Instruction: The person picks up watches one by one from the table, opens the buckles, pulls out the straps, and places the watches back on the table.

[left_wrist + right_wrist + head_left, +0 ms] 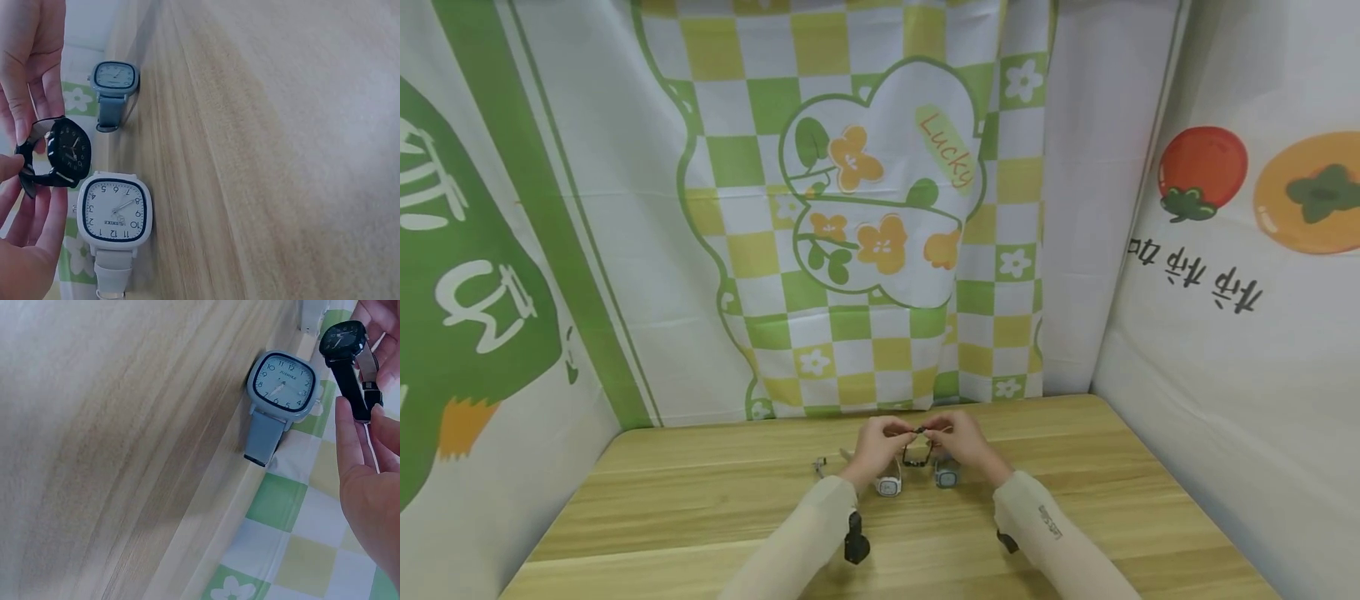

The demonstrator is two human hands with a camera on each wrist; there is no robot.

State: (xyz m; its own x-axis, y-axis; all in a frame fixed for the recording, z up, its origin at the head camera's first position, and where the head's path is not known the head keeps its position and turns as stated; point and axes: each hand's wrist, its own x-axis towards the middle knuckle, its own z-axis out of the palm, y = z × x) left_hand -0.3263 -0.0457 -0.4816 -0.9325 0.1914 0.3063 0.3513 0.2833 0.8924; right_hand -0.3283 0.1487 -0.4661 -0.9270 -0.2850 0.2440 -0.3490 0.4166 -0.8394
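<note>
A black wristwatch [915, 463] with a dark square dial hangs between both hands, its strap forming a loop. My left hand [874, 446] pinches the strap from one side with thumb and fingers. From the other side my right hand [961, 439] pinches the strap, and the fingertips of the two hands nearly meet. In the right wrist view, the strap's ends come together at the right thumb [382, 422]. A white watch [117, 209] stands on the table near my left hand. Near my right hand stands a grey-blue watch [282, 387] with a matching strap.
On the wooden table [715, 517], left of the hands, lies a small metallic item [820, 467]. A checkered green and yellow cloth [865, 350] hangs behind the table's back edge. Printed white cloth [1217, 367] closes off the right side.
</note>
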